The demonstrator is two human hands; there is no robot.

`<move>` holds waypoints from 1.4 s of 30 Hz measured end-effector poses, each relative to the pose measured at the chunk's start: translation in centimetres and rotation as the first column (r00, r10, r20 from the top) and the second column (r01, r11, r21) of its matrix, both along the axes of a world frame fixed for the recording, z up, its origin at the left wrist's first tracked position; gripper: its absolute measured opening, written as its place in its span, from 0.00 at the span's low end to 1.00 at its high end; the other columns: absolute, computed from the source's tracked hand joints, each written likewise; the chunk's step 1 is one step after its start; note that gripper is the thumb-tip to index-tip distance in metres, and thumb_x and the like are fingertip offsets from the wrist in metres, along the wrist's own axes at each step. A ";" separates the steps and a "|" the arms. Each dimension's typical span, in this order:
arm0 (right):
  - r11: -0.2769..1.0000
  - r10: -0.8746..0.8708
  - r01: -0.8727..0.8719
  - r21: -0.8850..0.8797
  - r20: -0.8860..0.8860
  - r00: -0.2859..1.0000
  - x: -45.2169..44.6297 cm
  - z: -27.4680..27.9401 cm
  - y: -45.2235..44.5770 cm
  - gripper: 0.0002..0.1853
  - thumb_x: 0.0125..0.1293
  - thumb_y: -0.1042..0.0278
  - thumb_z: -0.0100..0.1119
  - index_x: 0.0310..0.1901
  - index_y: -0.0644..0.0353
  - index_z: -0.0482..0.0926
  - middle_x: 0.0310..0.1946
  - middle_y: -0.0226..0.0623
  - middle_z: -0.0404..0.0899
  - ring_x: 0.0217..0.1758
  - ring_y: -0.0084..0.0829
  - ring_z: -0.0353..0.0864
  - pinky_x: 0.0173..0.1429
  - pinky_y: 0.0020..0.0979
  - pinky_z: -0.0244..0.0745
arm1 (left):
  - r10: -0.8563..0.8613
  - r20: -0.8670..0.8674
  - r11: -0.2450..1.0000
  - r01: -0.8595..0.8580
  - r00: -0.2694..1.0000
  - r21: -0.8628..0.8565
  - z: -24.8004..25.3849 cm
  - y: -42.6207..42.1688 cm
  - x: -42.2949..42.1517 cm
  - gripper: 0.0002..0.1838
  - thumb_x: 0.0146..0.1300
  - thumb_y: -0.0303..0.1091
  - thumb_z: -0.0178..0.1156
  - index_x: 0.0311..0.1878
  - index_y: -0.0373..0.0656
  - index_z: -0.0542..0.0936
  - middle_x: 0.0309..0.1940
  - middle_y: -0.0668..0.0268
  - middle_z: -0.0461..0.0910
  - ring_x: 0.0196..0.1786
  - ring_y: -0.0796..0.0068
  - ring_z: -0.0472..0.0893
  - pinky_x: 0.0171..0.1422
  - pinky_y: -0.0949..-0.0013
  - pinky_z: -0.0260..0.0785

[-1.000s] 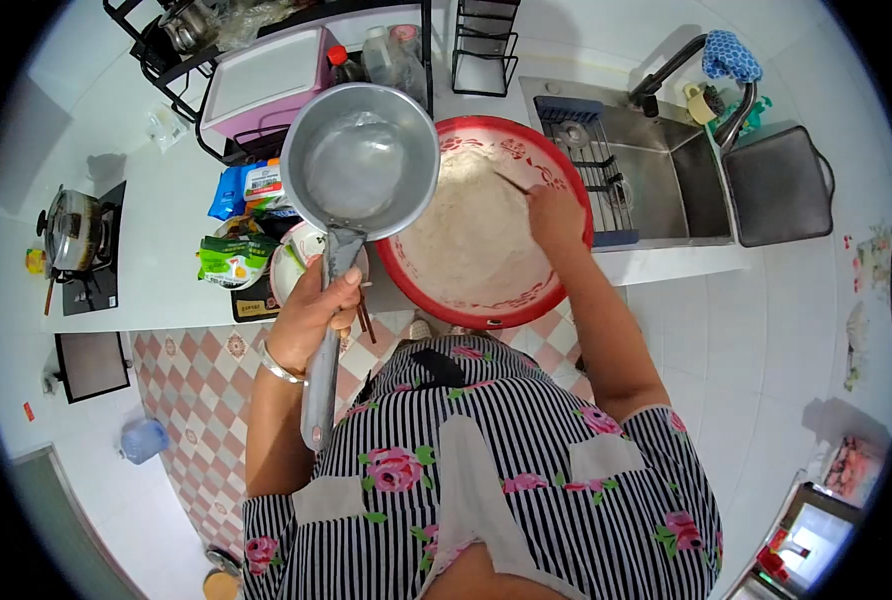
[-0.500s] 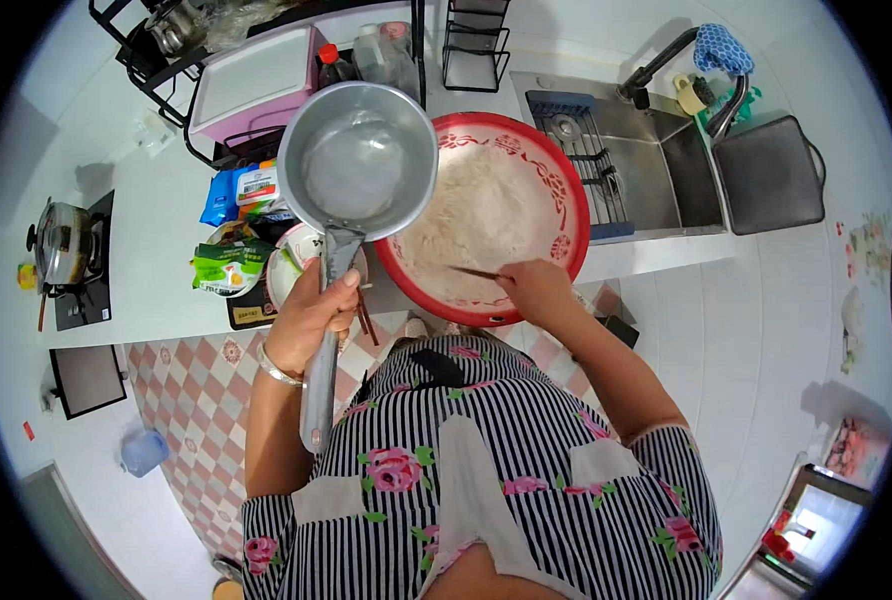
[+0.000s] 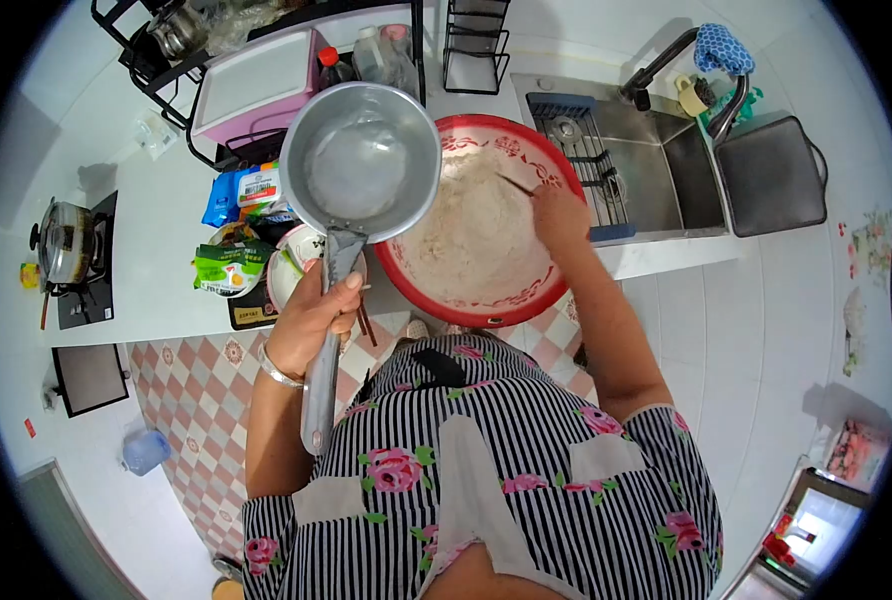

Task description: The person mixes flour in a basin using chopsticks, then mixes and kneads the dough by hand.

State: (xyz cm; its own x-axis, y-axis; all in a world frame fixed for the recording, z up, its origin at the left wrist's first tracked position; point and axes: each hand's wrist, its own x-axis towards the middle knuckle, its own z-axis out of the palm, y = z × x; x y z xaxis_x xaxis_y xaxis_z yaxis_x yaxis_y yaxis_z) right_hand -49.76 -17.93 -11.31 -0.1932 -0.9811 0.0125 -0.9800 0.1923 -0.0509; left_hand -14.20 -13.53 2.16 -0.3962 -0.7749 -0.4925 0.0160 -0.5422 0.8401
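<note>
My left hand (image 3: 316,318) is closed around the grey handle of a metal water ladle (image 3: 421,150), holding it level over the basin's left side. Clear liquid, seemingly water, lies in its bowl. A wide red-rimmed basin (image 3: 434,306) with a patterned white inside contains pale flour (image 3: 476,225), partly clumped. Over its right side, my right hand (image 3: 563,218) grips dark chopsticks (image 3: 516,185), whose tips point left into the flour; the fingers hide the rest of them.
Left of the basin are a white bowl (image 3: 278,290), food packets (image 3: 231,265) and a pink box (image 3: 256,95). A sink (image 3: 656,165) with a drying rack (image 3: 591,165) lies to the right. A pot (image 3: 66,245) stands on the stove at far left.
My right hand has moved up and to the right with the chopsticks, from the basin's near side to its right side. My left hand and the ladle have barely moved.
</note>
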 end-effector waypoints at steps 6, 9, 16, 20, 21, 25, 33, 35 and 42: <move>0.960 0.185 -0.200 0.195 0.091 0.979 4.2 2.3 5.2 0.10 0.64 0.64 0.50 0.35 0.56 0.82 0.28 0.45 0.83 0.33 0.44 0.85 0.37 0.45 0.78 | 0.008 0.001 1.000 -0.008 1.000 0.012 -0.3 -0.1 0.1 0.16 0.67 0.45 0.61 0.42 0.45 0.68 0.24 0.76 0.64 0.21 0.89 0.60 0.23 0.82 0.54; 0.930 0.181 -0.226 0.289 0.175 0.968 3.7 5.7 8.5 0.11 0.65 0.61 0.50 0.37 0.53 0.82 0.30 0.43 0.83 0.36 0.44 0.85 0.39 0.45 0.78 | 0.021 -0.025 1.000 -0.020 0.999 0.024 -0.3 0.0 -0.1 0.16 0.67 0.44 0.60 0.43 0.45 0.68 0.24 0.75 0.64 0.21 0.89 0.60 0.23 0.82 0.54; 0.933 0.239 -0.278 0.230 0.184 0.953 4.8 1.4 4.8 0.11 0.65 0.58 0.52 0.39 0.51 0.82 0.32 0.42 0.84 0.39 0.44 0.84 0.40 0.46 0.78 | 0.016 0.011 1.000 -0.016 1.000 0.000 -1.0 0.0 -0.8 0.19 0.67 0.48 0.60 0.46 0.43 0.69 0.24 0.77 0.64 0.19 0.91 0.60 0.21 0.82 0.53; 0.988 0.084 -0.108 0.112 0.202 0.976 2.4 1.5 2.2 0.10 0.65 0.59 0.53 0.38 0.51 0.82 0.31 0.42 0.83 0.37 0.44 0.84 0.39 0.45 0.78 | 0.019 0.013 1.000 -0.019 1.000 -0.014 -0.4 0.3 -1.0 0.19 0.67 0.48 0.59 0.48 0.42 0.69 0.24 0.77 0.64 0.19 0.91 0.60 0.21 0.82 0.52; 0.993 0.063 -0.078 0.086 0.168 0.984 1.3 2.5 2.2 0.10 0.65 0.59 0.53 0.37 0.51 0.82 0.31 0.42 0.83 0.37 0.44 0.84 0.39 0.45 0.78 | 0.020 0.020 1.000 -0.019 1.000 -0.019 -0.5 0.4 -0.9 0.19 0.67 0.47 0.59 0.48 0.42 0.69 0.24 0.77 0.64 0.19 0.91 0.60 0.21 0.83 0.51; 0.999 -0.032 0.032 -0.003 0.062 0.998 0.1 3.8 0.9 0.10 0.65 0.60 0.52 0.36 0.52 0.82 0.28 0.43 0.83 0.33 0.45 0.84 0.37 0.45 0.78 | 0.028 0.058 0.999 -0.027 0.998 -0.033 -0.5 0.7 -1.3 0.20 0.67 0.47 0.60 0.49 0.43 0.69 0.24 0.77 0.64 0.20 0.91 0.60 0.21 0.84 0.51; 0.914 0.334 -0.356 0.195 0.135 0.933 4.7 1.6 4.7 0.09 0.64 0.65 0.50 0.37 0.56 0.80 0.30 0.44 0.83 0.35 0.44 0.85 0.36 0.44 0.78 | 0.051 0.027 0.999 -0.051 0.998 0.017 -0.5 0.6 -1.0 0.18 0.65 0.46 0.62 0.46 0.44 0.68 0.24 0.74 0.65 0.20 0.87 0.61 0.23 0.81 0.55; 0.888 0.327 -0.351 0.297 0.129 0.936 3.7 3.4 6.7 0.09 0.64 0.64 0.51 0.37 0.55 0.81 0.31 0.43 0.83 0.35 0.43 0.84 0.36 0.44 0.78 | 0.068 0.024 0.997 -0.068 0.997 0.018 -0.6 0.7 -0.9 0.18 0.65 0.45 0.62 0.46 0.44 0.68 0.24 0.74 0.65 0.20 0.87 0.61 0.23 0.81 0.54; 0.832 0.374 -0.401 0.383 0.147 0.916 1.8 5.5 9.0 0.11 0.65 0.60 0.52 0.37 0.56 0.81 0.30 0.42 0.83 0.35 0.43 0.84 0.37 0.43 0.78 | 0.086 0.044 0.996 -0.086 0.995 -0.007 -0.9 1.1 -1.4 0.22 0.66 0.46 0.61 0.53 0.42 0.68 0.24 0.77 0.65 0.19 0.90 0.61 0.20 0.83 0.54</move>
